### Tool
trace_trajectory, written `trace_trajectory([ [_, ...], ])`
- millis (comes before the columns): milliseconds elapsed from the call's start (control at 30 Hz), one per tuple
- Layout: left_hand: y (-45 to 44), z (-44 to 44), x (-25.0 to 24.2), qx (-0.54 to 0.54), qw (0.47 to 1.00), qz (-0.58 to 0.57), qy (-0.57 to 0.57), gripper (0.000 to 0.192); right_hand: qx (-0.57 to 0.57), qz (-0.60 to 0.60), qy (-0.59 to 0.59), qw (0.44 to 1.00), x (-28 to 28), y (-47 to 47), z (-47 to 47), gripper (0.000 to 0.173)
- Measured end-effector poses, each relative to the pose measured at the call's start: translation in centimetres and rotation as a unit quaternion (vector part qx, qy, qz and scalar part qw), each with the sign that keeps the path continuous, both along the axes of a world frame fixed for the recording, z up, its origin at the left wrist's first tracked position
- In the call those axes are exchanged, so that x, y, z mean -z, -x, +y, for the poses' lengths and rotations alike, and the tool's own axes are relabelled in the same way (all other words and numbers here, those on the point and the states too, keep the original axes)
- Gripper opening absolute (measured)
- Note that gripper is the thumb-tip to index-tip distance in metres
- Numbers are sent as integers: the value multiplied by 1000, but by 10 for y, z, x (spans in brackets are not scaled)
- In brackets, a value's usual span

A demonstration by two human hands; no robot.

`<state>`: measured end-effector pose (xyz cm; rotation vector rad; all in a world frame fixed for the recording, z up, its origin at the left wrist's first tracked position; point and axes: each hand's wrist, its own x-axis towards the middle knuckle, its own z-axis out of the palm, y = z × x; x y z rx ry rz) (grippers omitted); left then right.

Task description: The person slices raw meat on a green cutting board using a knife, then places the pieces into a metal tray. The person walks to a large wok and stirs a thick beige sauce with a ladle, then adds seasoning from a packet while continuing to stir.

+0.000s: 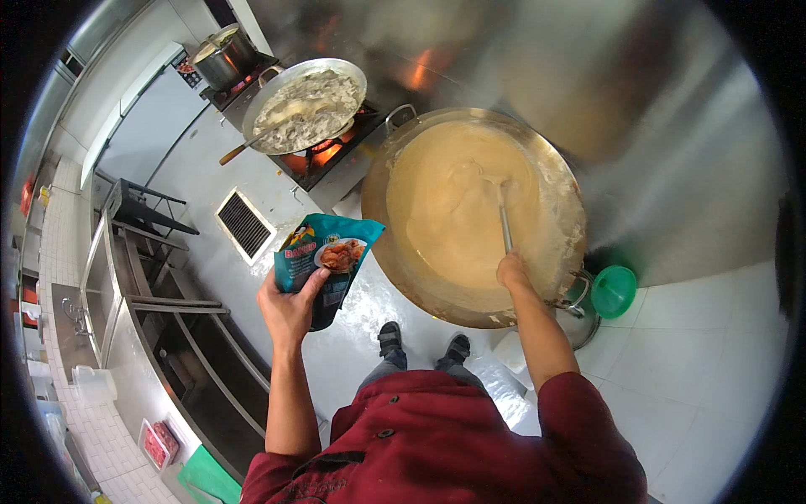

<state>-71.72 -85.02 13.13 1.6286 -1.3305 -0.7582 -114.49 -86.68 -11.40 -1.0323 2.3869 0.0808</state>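
My left hand grips a teal and black food pouch by its lower left side, thumb across the printed front. The pouch is upright, left of a very large metal wok. Creamy tan liquid fills much of the wok. My right hand is closed around the handle of a metal ladle or spatula, above the wok's near right part. The tool's head sits in the liquid, partly hidden by it. Whether the pouch's top is cut cannot be told.
Beyond, to the left, a smaller wok of bubbling food sits over a lit burner, its wooden-handled tool sticking out. A steel pot stands further back. A green plastic bowl is near the large wok's right handle. A floor drain lies left.
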Motion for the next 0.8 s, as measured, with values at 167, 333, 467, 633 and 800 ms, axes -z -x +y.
trace_trajectory([
  [167, 8, -11, 1, 27, 998, 44, 22, 39, -14, -10, 10, 1000, -11, 10, 61, 47],
  [333, 20, -24, 4, 71, 994, 87, 18, 36, -37, 27, -26, 999, -32, -10, 143, 44],
  [467, 21, -36, 8, 93, 991, 97, 27, 37, -28, -55, -84, 995, -69, -27, 197, 44],
  [633, 14, -48, 15, 110, 988, 106, 25, 36, 216, -367, 20, 905, -125, -37, 250, 38],
  [800, 11, -58, 21, 124, 987, 101, 27, 35, 337, -342, 158, 863, -136, -25, 253, 26],
])
